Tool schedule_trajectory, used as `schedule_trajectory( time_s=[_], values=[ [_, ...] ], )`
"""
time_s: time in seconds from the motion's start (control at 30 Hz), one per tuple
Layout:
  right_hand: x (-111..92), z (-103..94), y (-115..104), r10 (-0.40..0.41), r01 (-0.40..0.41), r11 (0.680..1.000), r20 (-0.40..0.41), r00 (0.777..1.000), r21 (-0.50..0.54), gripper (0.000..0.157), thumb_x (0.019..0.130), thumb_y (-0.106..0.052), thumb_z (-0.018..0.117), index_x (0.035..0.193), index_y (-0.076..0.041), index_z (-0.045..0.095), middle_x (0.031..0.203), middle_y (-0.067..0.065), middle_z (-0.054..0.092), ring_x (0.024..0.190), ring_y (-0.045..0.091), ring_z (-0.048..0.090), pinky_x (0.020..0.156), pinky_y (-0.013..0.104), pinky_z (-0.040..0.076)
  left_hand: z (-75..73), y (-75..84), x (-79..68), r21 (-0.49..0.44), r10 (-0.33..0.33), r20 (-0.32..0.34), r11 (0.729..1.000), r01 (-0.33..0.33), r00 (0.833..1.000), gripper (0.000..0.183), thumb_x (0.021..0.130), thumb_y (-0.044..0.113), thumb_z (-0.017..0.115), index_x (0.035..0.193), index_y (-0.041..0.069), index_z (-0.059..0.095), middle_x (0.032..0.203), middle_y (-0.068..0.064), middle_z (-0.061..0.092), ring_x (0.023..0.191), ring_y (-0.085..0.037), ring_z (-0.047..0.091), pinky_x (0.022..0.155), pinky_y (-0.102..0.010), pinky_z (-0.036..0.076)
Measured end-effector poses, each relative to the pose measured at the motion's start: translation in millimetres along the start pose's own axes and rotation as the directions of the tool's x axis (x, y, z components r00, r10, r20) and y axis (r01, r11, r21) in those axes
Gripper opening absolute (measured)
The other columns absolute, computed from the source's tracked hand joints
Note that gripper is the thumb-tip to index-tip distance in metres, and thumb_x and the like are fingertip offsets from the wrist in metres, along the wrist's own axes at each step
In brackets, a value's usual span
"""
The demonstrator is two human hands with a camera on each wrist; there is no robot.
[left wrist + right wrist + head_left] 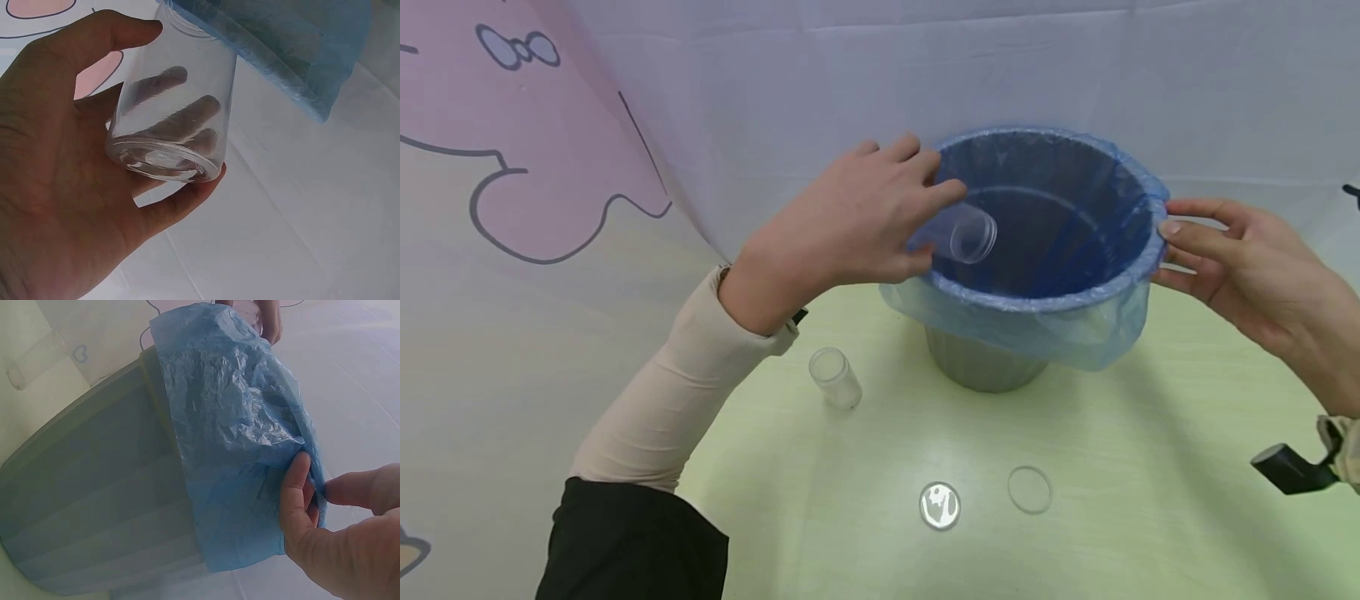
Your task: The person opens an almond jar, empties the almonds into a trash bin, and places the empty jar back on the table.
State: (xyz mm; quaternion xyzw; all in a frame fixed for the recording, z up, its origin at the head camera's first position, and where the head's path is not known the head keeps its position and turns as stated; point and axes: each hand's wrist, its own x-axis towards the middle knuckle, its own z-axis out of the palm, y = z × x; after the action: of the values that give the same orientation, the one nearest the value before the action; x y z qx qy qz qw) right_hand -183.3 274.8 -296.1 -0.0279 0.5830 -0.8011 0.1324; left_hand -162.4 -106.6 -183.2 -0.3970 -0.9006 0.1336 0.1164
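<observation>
Over the left rim of a grey bin [988, 367], my left hand [850, 221] grips a clear plastic jar [974, 237]. The jar is tilted with its mouth toward the bin's inside. In the left wrist view, fingers show through the wall of the jar [181, 100], and no contents are visible in it. A blue bag [1037, 337] lines the bin and folds over its rim. At the right side, my right hand [1262, 267] pinches the bag-covered rim between thumb and fingers, seen closely on the bag [231, 437] in the right wrist view.
A second clear jar [837, 381] stands uncapped on the pale green table [850, 533], left of the bin. In front lie a shiny round disc [940, 506] and a thin clear ring [1030, 490]. A white cloth [865, 75] hangs behind the bin.
</observation>
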Motion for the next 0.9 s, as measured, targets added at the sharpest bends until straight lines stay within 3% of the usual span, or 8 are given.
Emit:
schedule_trajectory(
  time_s=[0.23, 0.43, 0.5, 0.73, 0.9],
  values=[
    [-1, -1.0, 0, -0.003, 0.003, 1.000, -0.003, 1.000, 0.015, 0.040, 0.105, 0.003, 0.052, 0.141, -0.012, 0.046, 0.125, 0.002, 0.064, 0.094, 0.019, 0.073, 0.077, 0.033, 0.064, -5.4, 4.1, 2.2, 0.105, 0.037, -0.042, 0.994, -0.032, 0.998, 0.045, 0.097, 0.028, 0.067, 0.139, 0.016, 0.058, 0.125, -0.014, 0.059, 0.113, -0.034, 0.049, 0.085, -0.045, 0.045],
    [-1, -0.9, -1, 0.001, -0.001, 1.000, -0.012, 1.000, -0.009, 0.043, 0.106, 0.002, 0.053, 0.145, -0.011, 0.040, 0.125, 0.000, 0.063, 0.094, 0.017, 0.073, 0.077, 0.031, 0.063, -6.9, 8.6, 4.8, 0.148, 0.058, -0.113, 0.988, -0.041, 0.992, 0.039, 0.098, 0.018, 0.058, 0.137, 0.015, 0.057, 0.122, -0.015, 0.060, 0.110, -0.034, 0.050, 0.084, -0.045, 0.044],
    [-1, -1.0, -1, 0.004, -0.004, 1.000, -0.014, 1.000, -0.014, 0.045, 0.106, 0.002, 0.053, 0.146, -0.011, 0.038, 0.126, -0.001, 0.063, 0.095, 0.017, 0.073, 0.077, 0.031, 0.063, -7.5, 9.8, 6.6, 0.142, 0.064, -0.118, 0.989, -0.047, 0.991, 0.040, 0.098, 0.019, 0.058, 0.138, 0.016, 0.058, 0.123, -0.014, 0.060, 0.110, -0.034, 0.051, 0.083, -0.044, 0.045],
    [0, -1.3, -1, 0.007, -0.007, 1.000, -0.006, 1.000, 0.005, 0.046, 0.106, 0.002, 0.052, 0.147, -0.011, 0.037, 0.125, 0.000, 0.064, 0.094, 0.017, 0.073, 0.077, 0.032, 0.063, -8.7, 10.8, 9.9, 0.056, 0.073, -0.029, 0.996, -0.071, 0.997, 0.048, 0.095, 0.030, 0.071, 0.140, 0.018, 0.060, 0.127, -0.012, 0.061, 0.112, -0.033, 0.052, 0.085, -0.046, 0.046],
    [1, -1.8, -2, 0.006, -0.006, 1.000, 0.001, 1.000, 0.011, 0.045, 0.106, 0.002, 0.051, 0.147, -0.011, 0.037, 0.125, 0.001, 0.063, 0.094, 0.018, 0.073, 0.077, 0.032, 0.063, -7.6, 7.2, 11.5, 0.067, 0.037, -0.081, 0.997, -0.032, 0.996, 0.045, 0.098, 0.028, 0.069, 0.139, 0.015, 0.059, 0.125, -0.013, 0.060, 0.111, -0.034, 0.052, 0.082, -0.046, 0.045]
  ],
)
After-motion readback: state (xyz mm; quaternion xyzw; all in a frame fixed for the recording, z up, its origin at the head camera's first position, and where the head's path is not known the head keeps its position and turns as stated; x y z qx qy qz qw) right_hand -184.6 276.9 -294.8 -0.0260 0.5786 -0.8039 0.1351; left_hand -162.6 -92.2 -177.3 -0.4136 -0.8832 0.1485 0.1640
